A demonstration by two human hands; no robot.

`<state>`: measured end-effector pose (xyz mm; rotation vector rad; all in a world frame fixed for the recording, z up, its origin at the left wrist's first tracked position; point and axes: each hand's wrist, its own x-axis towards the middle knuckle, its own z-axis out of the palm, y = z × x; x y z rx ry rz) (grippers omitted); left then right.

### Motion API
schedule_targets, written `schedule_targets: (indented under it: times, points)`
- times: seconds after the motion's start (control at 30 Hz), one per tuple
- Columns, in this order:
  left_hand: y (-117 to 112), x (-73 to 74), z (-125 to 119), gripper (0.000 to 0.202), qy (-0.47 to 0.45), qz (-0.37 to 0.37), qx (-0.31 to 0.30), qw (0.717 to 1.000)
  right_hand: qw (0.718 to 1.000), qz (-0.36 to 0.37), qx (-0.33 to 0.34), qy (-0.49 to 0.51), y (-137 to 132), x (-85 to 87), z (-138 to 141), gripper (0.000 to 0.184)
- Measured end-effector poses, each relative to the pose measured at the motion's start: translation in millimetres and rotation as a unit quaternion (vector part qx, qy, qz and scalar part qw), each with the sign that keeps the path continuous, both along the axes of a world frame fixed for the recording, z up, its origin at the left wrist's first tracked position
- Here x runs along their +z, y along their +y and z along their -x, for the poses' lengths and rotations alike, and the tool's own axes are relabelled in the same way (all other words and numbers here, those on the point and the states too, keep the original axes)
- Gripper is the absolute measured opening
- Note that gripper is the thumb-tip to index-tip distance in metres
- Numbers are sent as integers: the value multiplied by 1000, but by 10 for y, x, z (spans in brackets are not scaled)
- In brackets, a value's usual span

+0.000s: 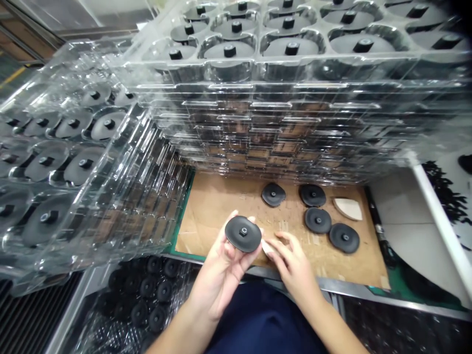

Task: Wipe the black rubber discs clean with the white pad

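A rounded black plastic disc (236, 241) with a small raised hub is gripped by its edges in my left hand (221, 275), hub side up. Close beside its right edge, my right hand (297, 265) pinches a small white piece (267, 248), whose kind I cannot make out. The white piece is near or touching the disc's rim; I cannot tell which. Several similar black discs lie on the brown cardboard (214, 196), among them one disc (273, 200) behind my hands and another disc (348, 245) to the right.
A tall stack of clear plastic trays (258, 88) holding discs rises at the back. Another tray stack (121, 196) stands on the left. A pale wedge-shaped piece (348, 208) lies at the cardboard's right. More black parts (147, 290) sit low at the left.
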<state>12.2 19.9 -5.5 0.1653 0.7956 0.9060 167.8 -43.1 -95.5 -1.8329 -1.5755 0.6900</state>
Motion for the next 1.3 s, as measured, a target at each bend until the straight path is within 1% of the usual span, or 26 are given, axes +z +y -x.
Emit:
schedule_targets:
  times: [0.07,0.13,0.2,0.27,0.33,0.43,0.47,0.5,0.53,0.57,0.6,0.67,0.7,0.77,0.8,0.83,0.87,0.9,0.93,0.97,1.0,1.07,1.13,1.17,1.23,1.3]
  points:
    - [3,-8,-3,59,-3,6,6,1000,1000,1,-1,-3,-46,0,11,33]
    - [-2,-22,-8,57,-3,11,13,1000,1000,2,-3,-2,-36,-15,-12,34]
    - [-14,-42,-14,59,1,15,16,1000,1000,1,-4,5,43,-11,-70,32]
    - [-31,-61,-24,63,9,22,12,1000,1000,-2,-5,19,172,76,-137,30]
    - [-50,-71,-43,65,20,27,6,999,999,-8,-10,36,307,286,-168,27]
    - [-76,-62,-84,60,36,14,-7,999,996,-54,-3,68,427,765,-91,23]
    - [-81,-52,-95,56,37,9,-20,999,991,-98,19,86,437,925,-39,23]
    - [-84,-38,-102,52,38,6,-37,999,986,-131,54,89,435,1063,16,22]
    - [-85,-23,-105,49,41,7,-54,998,981,-143,85,97,428,1174,66,22]
    - [-82,-5,-103,48,48,11,-66,997,977,-138,121,105,421,1255,106,22]
    - [-79,12,-100,49,60,18,-70,996,975,-116,154,110,418,1307,135,21]
    - [-72,44,-96,51,86,28,-64,994,972,-69,197,107,438,1346,166,19]
    - [-70,57,-100,51,92,28,-64,993,973,-70,199,92,458,1347,175,20]
    - [-69,78,-113,48,86,21,-76,993,979,-126,151,46,493,1337,195,21]
    - [-66,87,-116,47,75,15,-83,994,978,-159,129,31,496,1333,202,23]
    - [-61,94,-113,47,64,8,-87,994,975,-183,122,29,485,1331,202,23]
    - [-53,100,-103,49,55,1,-86,995,971,-194,132,39,460,1331,190,23]
    - [-42,105,-87,52,43,-5,-82,996,968,-191,156,55,424,1330,165,22]
    - [-30,109,-67,55,30,-12,-77,997,965,-177,182,68,383,1328,129,21]
    - [-18,112,-49,58,20,-16,-72,997,965,-158,193,74,342,1324,88,20]
    - [-8,114,-35,60,12,-17,-67,998,970,-140,186,68,305,1319,48,19]
    - [5,121,-27,63,6,-15,-52,999,983,-124,131,30,252,1309,-1,18]
    - [7,135,-42,64,8,-15,-43,999,984,-152,92,-17,227,1308,10,19]
    - [6,144,-52,64,8,-16,-44,999,979,-178,95,-33,222,1311,32,20]
    - [3,162,-67,62,9,-13,-48,999,968,-214,131,-30,227,1318,82,23]
    - [2,173,-68,59,13,-8,-42,999,968,-197,154,10,244,1323,112,21]
